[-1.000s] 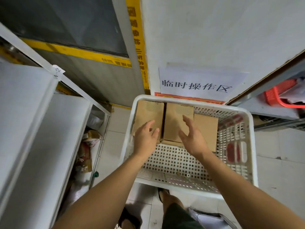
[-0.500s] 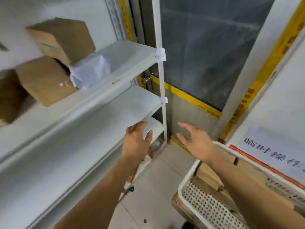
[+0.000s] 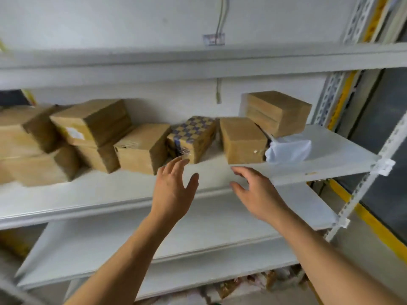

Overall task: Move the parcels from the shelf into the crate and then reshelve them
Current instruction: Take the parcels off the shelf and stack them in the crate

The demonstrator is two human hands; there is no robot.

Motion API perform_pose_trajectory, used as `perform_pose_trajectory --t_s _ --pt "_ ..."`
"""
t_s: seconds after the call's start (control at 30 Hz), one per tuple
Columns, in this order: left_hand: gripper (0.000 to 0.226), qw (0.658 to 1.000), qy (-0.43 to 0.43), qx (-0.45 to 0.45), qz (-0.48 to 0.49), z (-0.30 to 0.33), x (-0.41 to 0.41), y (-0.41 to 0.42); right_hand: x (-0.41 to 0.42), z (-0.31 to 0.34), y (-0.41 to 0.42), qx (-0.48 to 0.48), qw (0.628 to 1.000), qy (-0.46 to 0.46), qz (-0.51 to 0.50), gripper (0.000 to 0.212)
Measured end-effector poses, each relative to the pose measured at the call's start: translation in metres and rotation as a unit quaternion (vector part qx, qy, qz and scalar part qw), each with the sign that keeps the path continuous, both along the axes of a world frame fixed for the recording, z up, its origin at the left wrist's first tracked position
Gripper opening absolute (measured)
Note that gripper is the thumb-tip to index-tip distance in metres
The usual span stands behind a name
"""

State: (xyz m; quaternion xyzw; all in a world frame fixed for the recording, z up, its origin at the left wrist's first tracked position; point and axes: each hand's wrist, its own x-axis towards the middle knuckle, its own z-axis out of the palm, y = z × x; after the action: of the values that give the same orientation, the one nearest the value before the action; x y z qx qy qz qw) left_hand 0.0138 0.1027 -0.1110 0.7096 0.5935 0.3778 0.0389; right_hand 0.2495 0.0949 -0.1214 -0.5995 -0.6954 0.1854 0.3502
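The checked box (image 3: 193,137) and plain box (image 3: 242,140) sit on the shelf (image 3: 330,155) just beyond the left hand (image 3: 174,190) and right hand (image 3: 257,194), both spread and empty; pulling the plain box could tip the box (image 3: 277,112) leaning above it, though bare shelf lies right.

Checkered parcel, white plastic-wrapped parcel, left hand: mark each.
checkered parcel (image 3: 193,134), head view, on its patterned top face.
white plastic-wrapped parcel (image 3: 288,148), head view, on its wrapping.
left hand (image 3: 172,190), head view, on its back.
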Motion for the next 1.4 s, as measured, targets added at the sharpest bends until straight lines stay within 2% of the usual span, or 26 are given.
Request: perform_pose_trajectory --t_s 0.23,0.37,0.53,0.67,0.77,0.93,1.03,1.13,1.3,1.4 --pt "0.059 0.994 -0.019 0.019 0.108 0.012 -0.113 0.042 -0.133 0.022 0.061 0.002 0.997 0.001 0.075 0.051" --pt "0.071 0.990 -0.048 -0.014 0.129 0.009 -0.155 0.079 -0.190 0.023 0.089 -0.030 0.994 0.031 0.096 0.058" --pt "0.069 0.981 -0.108 -0.088 0.135 0.005 -0.177 0.118 -0.232 0.022 0.119 -0.102 0.989 0.082 0.071 0.072" --pt "0.079 0.967 -0.172 -0.139 0.123 0.005 -0.179 0.132 -0.244 0.020 0.141 -0.156 0.980 0.114 0.037 0.076" --pt "0.079 0.962 -0.204 -0.141 0.114 0.003 -0.178 0.134 -0.247 0.015 0.152 -0.183 0.972 0.144 0.025 0.078" --pt "0.046 0.958 -0.236 -0.108 0.118 -0.003 -0.172 0.121 -0.240 0.008 0.156 -0.175 0.963 0.203 0.004 0.079" --pt "0.060 0.959 -0.231 -0.128 0.105 -0.006 -0.166 0.108 -0.228 0.004 0.148 -0.171 0.961 0.216 -0.010 0.076" --pt "0.060 0.957 -0.241 -0.140 0.078 -0.014 -0.162 0.098 -0.220 0.003 0.135 -0.181 0.955 0.234 0.019 0.068" --pt "0.066 0.956 -0.273 -0.091 0.051 -0.014 -0.156 0.082 -0.203 0.003 0.115 -0.127 0.942 0.301 0.079 0.062" --pt "0.066 0.956 -0.286 -0.065 0.017 -0.005 -0.146 0.074 -0.195 0.009 0.100 -0.100 0.942 0.313 0.074 0.056"
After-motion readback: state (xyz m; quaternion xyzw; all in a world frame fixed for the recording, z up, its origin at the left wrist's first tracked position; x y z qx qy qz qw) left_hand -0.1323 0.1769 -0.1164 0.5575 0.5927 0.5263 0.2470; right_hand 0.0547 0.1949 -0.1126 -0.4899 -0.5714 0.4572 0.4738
